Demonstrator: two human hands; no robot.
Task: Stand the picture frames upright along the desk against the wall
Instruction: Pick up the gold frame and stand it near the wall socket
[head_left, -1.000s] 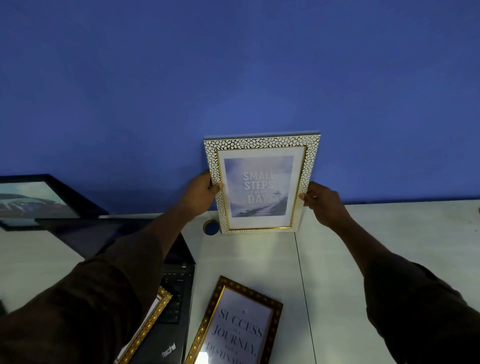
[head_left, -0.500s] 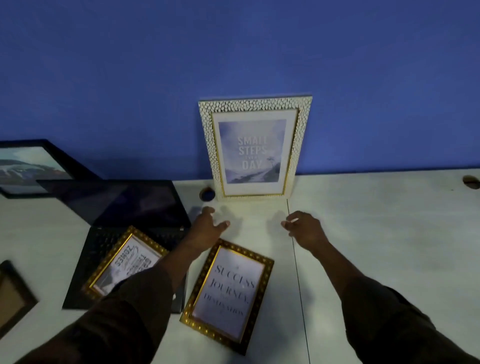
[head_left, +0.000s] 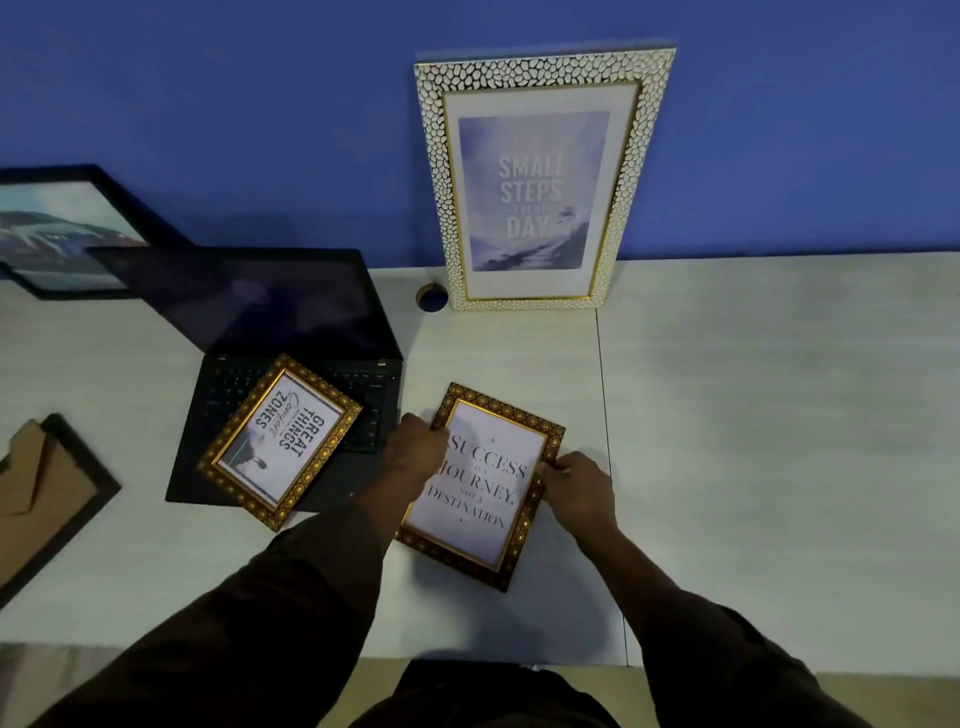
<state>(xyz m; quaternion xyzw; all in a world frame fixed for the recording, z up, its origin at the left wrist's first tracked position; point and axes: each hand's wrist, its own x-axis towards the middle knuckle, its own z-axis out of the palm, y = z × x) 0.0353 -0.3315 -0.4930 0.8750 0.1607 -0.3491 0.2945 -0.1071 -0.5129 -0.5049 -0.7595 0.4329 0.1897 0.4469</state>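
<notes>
Gold-bordered frame (head_left: 480, 486) lies flat on the desk (head_left: 753, 415), both hands, left (head_left: 415, 449) and right (head_left: 576, 480), gripping its side edges.

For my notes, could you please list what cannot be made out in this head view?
- Black frame: left part cut off by the picture's edge.
- Brown-backed frame: face hidden, lying face down.
- Laptop keys: partly covered by the small gold frame.
- Left hand, right hand: grip underneath the gold frame hidden.
</notes>
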